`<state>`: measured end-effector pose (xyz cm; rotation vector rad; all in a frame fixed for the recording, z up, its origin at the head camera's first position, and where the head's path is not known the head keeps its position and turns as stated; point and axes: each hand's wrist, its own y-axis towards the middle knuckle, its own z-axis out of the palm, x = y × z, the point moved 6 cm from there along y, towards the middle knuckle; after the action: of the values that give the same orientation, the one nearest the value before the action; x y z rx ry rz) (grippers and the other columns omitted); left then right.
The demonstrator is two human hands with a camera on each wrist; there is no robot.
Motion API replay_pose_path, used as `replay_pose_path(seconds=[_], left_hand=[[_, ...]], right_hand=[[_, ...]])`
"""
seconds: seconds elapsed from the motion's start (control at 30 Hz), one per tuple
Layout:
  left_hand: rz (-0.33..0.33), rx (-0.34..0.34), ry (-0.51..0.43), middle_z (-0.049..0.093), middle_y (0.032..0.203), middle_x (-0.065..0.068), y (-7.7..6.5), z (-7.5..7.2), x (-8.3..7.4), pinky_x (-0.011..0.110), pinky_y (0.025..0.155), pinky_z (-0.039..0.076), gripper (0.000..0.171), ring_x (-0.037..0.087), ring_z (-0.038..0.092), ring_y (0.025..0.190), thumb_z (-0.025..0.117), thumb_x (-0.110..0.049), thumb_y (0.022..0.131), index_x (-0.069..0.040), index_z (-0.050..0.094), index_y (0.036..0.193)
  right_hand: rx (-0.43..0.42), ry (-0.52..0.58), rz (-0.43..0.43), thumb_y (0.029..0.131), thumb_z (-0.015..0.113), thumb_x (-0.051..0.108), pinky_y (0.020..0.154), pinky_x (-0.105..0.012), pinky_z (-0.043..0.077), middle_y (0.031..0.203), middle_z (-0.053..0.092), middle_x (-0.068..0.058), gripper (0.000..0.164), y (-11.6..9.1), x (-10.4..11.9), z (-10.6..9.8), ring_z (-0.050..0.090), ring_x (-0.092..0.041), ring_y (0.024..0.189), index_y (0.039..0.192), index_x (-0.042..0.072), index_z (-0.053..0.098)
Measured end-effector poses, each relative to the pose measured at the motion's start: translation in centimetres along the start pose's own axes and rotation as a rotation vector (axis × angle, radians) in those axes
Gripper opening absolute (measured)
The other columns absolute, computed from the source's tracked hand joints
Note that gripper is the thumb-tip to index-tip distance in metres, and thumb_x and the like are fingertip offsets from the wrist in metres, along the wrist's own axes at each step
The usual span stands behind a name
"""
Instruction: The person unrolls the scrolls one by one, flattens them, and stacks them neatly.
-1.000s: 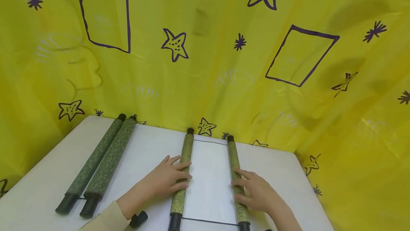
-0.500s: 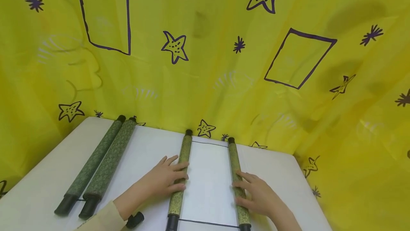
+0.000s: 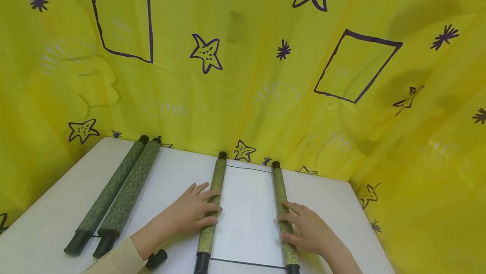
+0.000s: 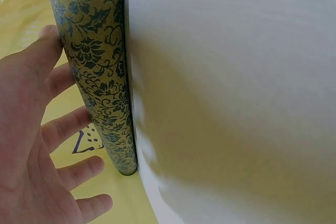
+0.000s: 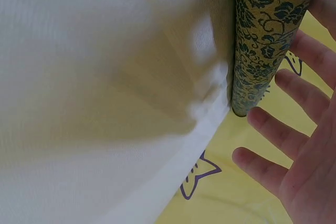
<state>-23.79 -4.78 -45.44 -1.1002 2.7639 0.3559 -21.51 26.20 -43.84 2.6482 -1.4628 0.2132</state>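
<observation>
Two slim rolls in gold-and-green floral brocade with black end knobs lie roughly lengthwise on the white table, a pale strip and thin dark lines between them. On the left roll [image 3: 218,174] rests my left hand [image 3: 190,210], its fingers spread over the top. In the left wrist view that roll [image 4: 97,72] passes beside loosely extended fingers [image 4: 79,174]. My right hand [image 3: 305,227] lies against the right roll [image 3: 279,185] from its outer side, fingertips on the brocade. Spread fingers [image 5: 278,135] show beside this roll [image 5: 262,40] in the right wrist view.
Two darker green patterned rolls [image 3: 130,181] with black ends lie side by side at the left of the table [image 3: 178,168]. A short black piece [image 3: 157,259] sits by my left sleeve. Behind the table hangs a yellow curtain [image 3: 243,109] with purple drawings.
The gap between the two gold-green rolls has widened a little. My left hand and its roll have shifted left, my right hand and its roll slightly right.
</observation>
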Motion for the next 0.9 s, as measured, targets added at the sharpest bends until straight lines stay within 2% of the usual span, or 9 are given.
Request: replay_pose_path(seconds=[0.23,0.43,0.73,0.9], left_hand=[[-0.011,-0.004,0.006,0.047,0.153,0.003,-0.2,0.0,0.3,0.073,0.108,0.026,0.034,0.047,0.036,0.141,0.055,-0.050,0.099,-0.031,0.066,0.125],[-0.016,-0.005,0.015,0.045,0.154,0.002,-0.5,-0.4,0.7,0.073,0.108,0.026,0.037,0.048,0.036,0.141,0.053,-0.052,0.099,-0.036,0.064,0.131],[-0.022,-0.016,0.001,0.046,0.154,0.004,-1.0,-0.9,1.1,0.073,0.108,0.026,0.035,0.050,0.036,0.140,0.055,-0.049,0.099,-0.030,0.065,0.127],[-0.030,-0.014,-0.004,0.046,0.154,0.004,-1.3,-0.9,1.2,0.073,0.109,0.025,0.037,0.051,0.034,0.140,0.054,-0.049,0.099,-0.032,0.064,0.130]], right_hand=[[0.051,-0.004,0.055,0.089,0.069,0.053,0.102,-0.062,0.043,0.151,0.048,-0.009,0.045,-0.1,-0.5,0.0,0.049,-0.042,0.132,0.125,0.027,0.070],[0.038,-0.018,0.039,0.089,0.070,0.050,0.101,-0.064,0.042,0.152,0.047,-0.010,0.044,-0.3,-0.5,-0.5,0.048,-0.044,0.132,0.126,0.026,0.070],[0.044,-0.030,0.037,0.089,0.071,0.048,0.100,-0.060,0.044,0.151,0.048,-0.009,0.042,-0.5,-0.6,-0.6,0.051,-0.040,0.130,0.124,0.025,0.071],[0.049,-0.032,0.035,0.089,0.072,0.046,0.100,-0.061,0.044,0.151,0.048,-0.010,0.043,-0.6,-0.7,-0.7,0.050,-0.041,0.130,0.125,0.024,0.070]])
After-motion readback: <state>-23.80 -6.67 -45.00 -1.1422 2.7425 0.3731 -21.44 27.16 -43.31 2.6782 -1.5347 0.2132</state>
